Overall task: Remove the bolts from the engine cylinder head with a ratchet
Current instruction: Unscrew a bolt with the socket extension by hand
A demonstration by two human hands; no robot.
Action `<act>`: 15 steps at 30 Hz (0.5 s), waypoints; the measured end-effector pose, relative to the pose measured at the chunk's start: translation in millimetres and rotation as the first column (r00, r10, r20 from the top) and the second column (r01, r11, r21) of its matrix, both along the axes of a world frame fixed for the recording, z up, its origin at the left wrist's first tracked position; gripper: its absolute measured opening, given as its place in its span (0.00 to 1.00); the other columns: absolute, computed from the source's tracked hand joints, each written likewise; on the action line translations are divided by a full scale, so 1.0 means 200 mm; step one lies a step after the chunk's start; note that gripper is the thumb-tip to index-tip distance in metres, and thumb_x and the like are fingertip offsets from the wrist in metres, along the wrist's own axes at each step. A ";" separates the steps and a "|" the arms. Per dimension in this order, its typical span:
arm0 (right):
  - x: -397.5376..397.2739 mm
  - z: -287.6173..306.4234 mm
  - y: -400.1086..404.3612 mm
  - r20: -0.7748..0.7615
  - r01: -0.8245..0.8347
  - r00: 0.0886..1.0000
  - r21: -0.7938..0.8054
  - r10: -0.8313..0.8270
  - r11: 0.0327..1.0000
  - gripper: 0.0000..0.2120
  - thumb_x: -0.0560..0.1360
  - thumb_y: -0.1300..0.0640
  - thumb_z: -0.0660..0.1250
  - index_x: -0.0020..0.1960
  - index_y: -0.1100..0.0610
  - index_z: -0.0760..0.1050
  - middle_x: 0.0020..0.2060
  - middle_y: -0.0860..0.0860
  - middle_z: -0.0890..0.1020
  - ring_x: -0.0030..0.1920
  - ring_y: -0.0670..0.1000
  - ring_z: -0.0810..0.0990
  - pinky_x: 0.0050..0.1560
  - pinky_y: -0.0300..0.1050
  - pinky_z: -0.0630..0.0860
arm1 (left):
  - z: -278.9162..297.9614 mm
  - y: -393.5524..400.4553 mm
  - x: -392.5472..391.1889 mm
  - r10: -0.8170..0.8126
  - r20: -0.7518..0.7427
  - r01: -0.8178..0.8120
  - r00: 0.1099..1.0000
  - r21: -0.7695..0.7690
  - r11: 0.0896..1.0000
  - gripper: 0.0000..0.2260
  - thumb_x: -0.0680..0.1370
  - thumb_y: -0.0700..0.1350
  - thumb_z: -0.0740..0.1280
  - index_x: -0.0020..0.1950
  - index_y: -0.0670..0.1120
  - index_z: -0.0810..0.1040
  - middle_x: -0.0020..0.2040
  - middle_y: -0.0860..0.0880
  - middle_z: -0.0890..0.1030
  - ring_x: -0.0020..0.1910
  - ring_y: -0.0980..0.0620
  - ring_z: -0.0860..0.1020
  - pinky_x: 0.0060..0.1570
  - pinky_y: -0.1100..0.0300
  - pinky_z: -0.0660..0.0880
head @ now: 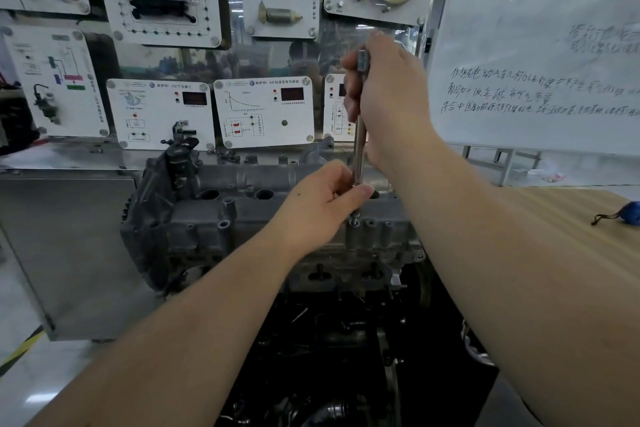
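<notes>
The grey engine cylinder head point(214, 218) sits in the middle of the head view, on top of a dark engine block. A long metal ratchet tool point(360, 142) stands upright over the head's right part. My right hand point(388, 97) grips its upper shaft, the tool's top end poking out above the fingers. My left hand point(325, 198) pinches the lower end of the shaft just above the head. A small bolt point(352, 218) stands proud on the head right below my left hand. The tool's tip is hidden by my left fingers.
White training panels point(265, 111) with sensors and displays line the wall behind the engine. A whiteboard point(540, 55) with handwriting stands at the right. A wooden table point(588, 236) at the right carries a blue object point(630, 213). A grey metal cabinet point(69, 246) stands at the left.
</notes>
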State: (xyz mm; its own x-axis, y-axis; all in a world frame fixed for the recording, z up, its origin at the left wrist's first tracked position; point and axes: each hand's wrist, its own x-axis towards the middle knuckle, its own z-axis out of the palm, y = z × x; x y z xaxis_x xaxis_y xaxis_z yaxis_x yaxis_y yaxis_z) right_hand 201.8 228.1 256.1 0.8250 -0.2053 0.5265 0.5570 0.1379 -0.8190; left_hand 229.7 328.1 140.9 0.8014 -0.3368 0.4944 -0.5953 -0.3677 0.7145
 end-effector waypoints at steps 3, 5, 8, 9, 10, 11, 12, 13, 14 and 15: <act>-0.01 -0.01 0.01 -0.013 0.012 1.000 0.087 -0.011 0.996 0.18 0.83 0.53 0.57 0.37 0.55 0.75 0.25 0.48 0.72 0.26 0.47 0.66 0.27 0.43 0.62 | 0.00 -0.01 0.01 0.033 0.013 -0.033 0.999 0.017 0.999 0.11 0.78 0.61 0.66 0.45 0.54 0.73 0.36 0.54 0.79 0.29 0.63 0.72 0.35 0.63 0.70; -0.01 -0.03 0.00 0.028 0.025 0.999 0.082 -0.028 0.996 0.20 0.83 0.47 0.59 0.34 0.52 0.71 0.26 0.47 0.68 0.25 0.46 0.63 0.28 0.42 0.60 | 0.00 -0.01 0.01 0.007 -0.007 -0.006 1.000 0.037 0.999 0.08 0.79 0.61 0.66 0.47 0.57 0.75 0.36 0.59 0.78 0.30 0.64 0.73 0.34 0.68 0.69; 0.00 -0.03 -0.04 0.034 -0.099 0.995 0.016 0.098 0.995 0.21 0.83 0.48 0.59 0.32 0.50 0.64 0.24 0.46 0.63 0.23 0.48 0.57 0.25 0.41 0.57 | 0.00 0.01 0.00 -0.069 -0.027 0.070 0.997 0.050 0.996 0.06 0.81 0.59 0.63 0.55 0.62 0.77 0.45 0.62 0.82 0.39 0.61 0.80 0.40 0.66 0.76; 0.01 -0.01 -0.06 -0.002 -0.210 0.978 -0.020 0.210 0.977 0.21 0.83 0.50 0.58 0.31 0.50 0.64 0.23 0.46 0.62 0.23 0.48 0.56 0.26 0.40 0.56 | 0.00 0.03 0.00 -0.087 -0.031 0.088 0.996 0.051 0.995 0.07 0.82 0.58 0.62 0.58 0.64 0.77 0.48 0.63 0.83 0.43 0.61 0.81 0.43 0.68 0.76; 0.01 0.01 -0.07 -0.043 -0.315 0.949 -0.058 0.313 0.947 0.21 0.82 0.52 0.57 0.30 0.51 0.64 0.23 0.46 0.60 0.23 0.49 0.54 0.26 0.40 0.56 | 0.01 0.04 -0.01 -0.103 -0.040 0.105 0.994 0.056 0.993 0.09 0.83 0.57 0.61 0.61 0.65 0.76 0.49 0.64 0.83 0.45 0.62 0.81 0.44 0.70 0.76; 0.01 0.02 -0.08 -0.079 -0.386 0.922 -0.091 0.379 0.918 0.21 0.82 0.52 0.56 0.30 0.51 0.64 0.23 0.47 0.59 0.24 0.49 0.53 0.27 0.40 0.55 | 0.01 0.05 -0.01 -0.114 -0.050 0.117 0.992 0.066 0.991 0.09 0.83 0.57 0.60 0.62 0.64 0.75 0.50 0.66 0.83 0.45 0.65 0.80 0.44 0.70 0.76; 0.01 0.03 -0.08 -0.103 -0.414 0.909 -0.110 0.404 0.904 0.20 0.82 0.52 0.56 0.31 0.52 0.64 0.23 0.47 0.59 0.24 0.49 0.53 0.28 0.41 0.56 | 0.01 0.05 -0.01 -0.116 -0.054 0.119 0.992 0.070 0.990 0.09 0.83 0.56 0.60 0.61 0.64 0.76 0.50 0.66 0.83 0.44 0.66 0.80 0.45 0.69 0.77; 0.01 0.03 -0.07 -0.120 -0.407 0.911 -0.114 0.394 0.906 0.19 0.82 0.51 0.56 0.32 0.52 0.65 0.23 0.47 0.61 0.24 0.49 0.55 0.28 0.41 0.57 | 0.01 0.05 -0.01 -0.105 -0.050 0.108 0.993 0.063 0.992 0.07 0.83 0.56 0.60 0.58 0.63 0.77 0.49 0.64 0.84 0.43 0.65 0.81 0.45 0.66 0.79; 0.01 0.03 -0.05 -0.136 -0.371 0.924 -0.101 0.357 0.923 0.19 0.82 0.50 0.58 0.33 0.52 0.66 0.24 0.48 0.63 0.25 0.49 0.57 0.29 0.41 0.59 | 0.01 0.04 0.00 -0.083 -0.042 0.085 0.996 0.049 0.995 0.06 0.83 0.56 0.61 0.55 0.61 0.77 0.48 0.60 0.84 0.41 0.61 0.81 0.46 0.61 0.80; 0.00 0.02 -0.03 -0.145 -0.301 0.947 -0.084 0.288 0.950 0.17 0.81 0.51 0.59 0.34 0.53 0.68 0.25 0.48 0.66 0.25 0.49 0.60 0.30 0.42 0.61 | 0.01 0.03 0.00 -0.057 -0.030 0.058 0.998 0.034 0.998 0.06 0.82 0.57 0.62 0.51 0.59 0.77 0.46 0.56 0.84 0.40 0.57 0.81 0.46 0.56 0.80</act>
State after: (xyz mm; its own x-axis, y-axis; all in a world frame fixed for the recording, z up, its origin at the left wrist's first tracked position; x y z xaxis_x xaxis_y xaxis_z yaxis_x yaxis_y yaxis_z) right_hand 202.3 221.2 261.1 0.9028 0.1072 0.4165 0.3926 0.1903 -0.8998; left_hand 229.4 333.8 142.1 0.7942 -0.3992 0.4581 -0.5951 -0.3587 0.7192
